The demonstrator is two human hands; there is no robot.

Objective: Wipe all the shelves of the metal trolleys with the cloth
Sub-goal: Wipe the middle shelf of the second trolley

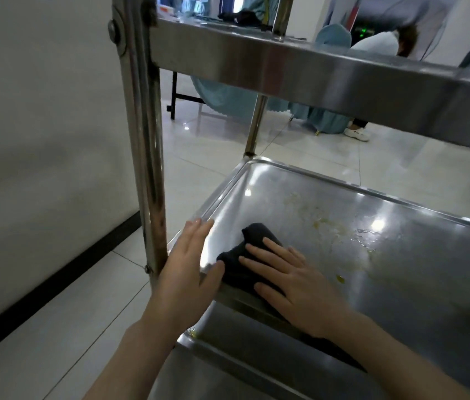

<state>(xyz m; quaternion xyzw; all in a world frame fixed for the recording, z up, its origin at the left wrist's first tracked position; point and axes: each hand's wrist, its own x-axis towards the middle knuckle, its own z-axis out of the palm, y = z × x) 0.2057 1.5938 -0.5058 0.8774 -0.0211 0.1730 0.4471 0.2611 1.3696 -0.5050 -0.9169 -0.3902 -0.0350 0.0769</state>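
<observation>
White wall (40, 125) fills the left side, with a black skirting strip (54, 278) along its foot. Pale glossy floor tiles (300, 151) run underneath and beyond, reflecting ceiling lights.

Metal trolley (256, 353) stands close to the wall, seen from low down. Its near-left upright post (141, 125) is scuffed and dull in places. The upper shelf (300, 64) crosses the top of the view edge-on. Something dark (239, 17) lies on it, too blurred to identify.

The lower shelf (401, 284) is a shallow steel tray with a raised rim, its surface shiny and streaked.

Far side of the room: blue-green fabric (228, 99) hanging to the floor, and a person's foot in a white shoe (358, 133).

Left hand (184, 272) rests on the left rim of the lower shelf, just beside the post. The fingers are straight and held together, the thumb is out toward the cloth, and nothing is gripped.

Right hand (294, 281) lies flat, palm down, fingers straight and slightly spread, pressing on the cloth.

Cloth (242, 264) is dark and bunched. It sits on the lower shelf in the near-left corner, partly under the right hand, with one peak sticking out past the fingertips.

Yellowish smears (323, 223) spread across the middle of the shelf, well apart from the cloth. A single yellow blob (340, 279) sits near the right hand's outer edge.
</observation>
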